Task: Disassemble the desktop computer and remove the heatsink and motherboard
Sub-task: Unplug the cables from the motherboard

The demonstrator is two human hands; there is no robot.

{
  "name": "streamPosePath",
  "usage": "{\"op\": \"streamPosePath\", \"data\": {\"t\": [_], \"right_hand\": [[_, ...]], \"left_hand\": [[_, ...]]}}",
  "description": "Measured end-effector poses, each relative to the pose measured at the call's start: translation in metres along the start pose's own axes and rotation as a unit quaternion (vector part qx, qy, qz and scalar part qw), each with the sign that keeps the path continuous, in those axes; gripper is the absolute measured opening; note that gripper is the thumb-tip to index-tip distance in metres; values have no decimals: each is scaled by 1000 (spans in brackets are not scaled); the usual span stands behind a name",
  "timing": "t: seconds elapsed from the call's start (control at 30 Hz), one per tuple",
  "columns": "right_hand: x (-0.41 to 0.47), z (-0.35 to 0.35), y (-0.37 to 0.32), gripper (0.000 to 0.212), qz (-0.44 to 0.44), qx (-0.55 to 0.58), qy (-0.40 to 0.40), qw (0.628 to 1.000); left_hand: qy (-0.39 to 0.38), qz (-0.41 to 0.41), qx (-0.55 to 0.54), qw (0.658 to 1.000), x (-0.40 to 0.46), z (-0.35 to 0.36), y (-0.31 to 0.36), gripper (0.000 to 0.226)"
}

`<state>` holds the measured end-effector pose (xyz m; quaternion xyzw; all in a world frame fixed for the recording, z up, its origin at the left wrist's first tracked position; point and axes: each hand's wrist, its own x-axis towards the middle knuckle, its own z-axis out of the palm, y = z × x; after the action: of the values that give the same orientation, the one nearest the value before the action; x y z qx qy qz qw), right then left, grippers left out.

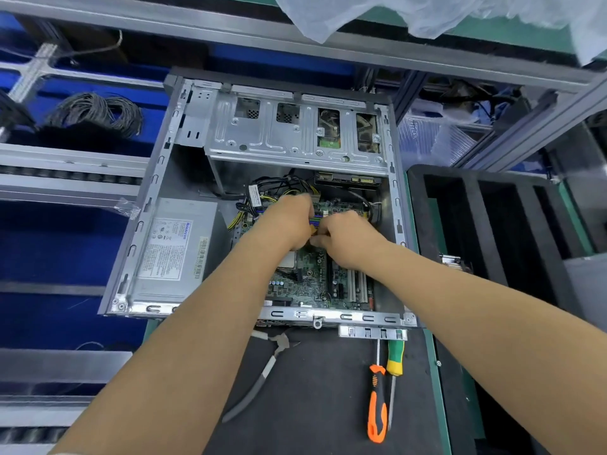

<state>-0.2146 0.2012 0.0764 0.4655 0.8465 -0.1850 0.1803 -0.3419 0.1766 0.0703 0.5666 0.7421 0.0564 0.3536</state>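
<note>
Where hands [289, 221] meet: green motherboard [308, 284] (flat)

two screwdrivers [382, 385] on the black mat [315, 389], coiled wires [98, 111] far left, plastic sheet [443, 14] above

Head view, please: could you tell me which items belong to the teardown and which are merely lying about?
In the job:
- computer case
- motherboard
- left hand and right hand, both on a connector, grip unclear
- two screwdrivers: orange-handled, yellow-green

Lying about:
- coiled wire bundle
- black compartment tray
- grey cable
</note>
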Motion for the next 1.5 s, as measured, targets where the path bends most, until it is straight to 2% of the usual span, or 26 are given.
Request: {"op": "streamPosePath", "data": {"t": [0.07,0.17,0.27,0.33,0.43,0.57,0.83,1.0,1.07,1.13,1.27,1.4,1.5], "right_hand": [[3,4,-3,36,1,18,-17,1000],[4,12,-7,35,-21,-16,-27,999],[0,15,-8,35,-79,-28,-10,996],[-7,14,-9,39,-133,-39,-42,989],[-20,16,-11,39,-202,-129,-111,964],[-25,20,-14,33,-230,-216,-143,938],[-25,23,-22,27,-204,-272,-176,924],[-29,27,-21,29,-113,-209,-221,946],[-26,30,-26,23,-71,-194,-247,947],[-23,33,-32,27,-41,-174,-274,945],[-24,31,-31,30,-28,-107,-315,943],[-27,34,-27,44,-14,-96,-308,947],[-28,33,-27,45,-5,-83,-302,950]], "left_hand": [[18,14,9,1000,-1,-6,-5,42],[26,38,9,999,-2,-9,-20,35],[50,36,10,998,-5,-5,-34,28],[74,40,-12,996,-4,-2,-38,25],[92,44,-48,994,-1,-4,-40,23],[73,38,-44,996,0,-4,-44,24],[58,44,-13,997,3,-4,-46,21],[55,51,-11,997,4,-4,-47,22],[55,49,-10,997,4,-4,-47,22],[55,45,-11,997,4,-4,-46,23],[54,45,-8,998,3,-4,-45,22],[53,44,-3,998,3,-5,-46,22],[51,42,-1,998,4,-4,-46,23]]}}
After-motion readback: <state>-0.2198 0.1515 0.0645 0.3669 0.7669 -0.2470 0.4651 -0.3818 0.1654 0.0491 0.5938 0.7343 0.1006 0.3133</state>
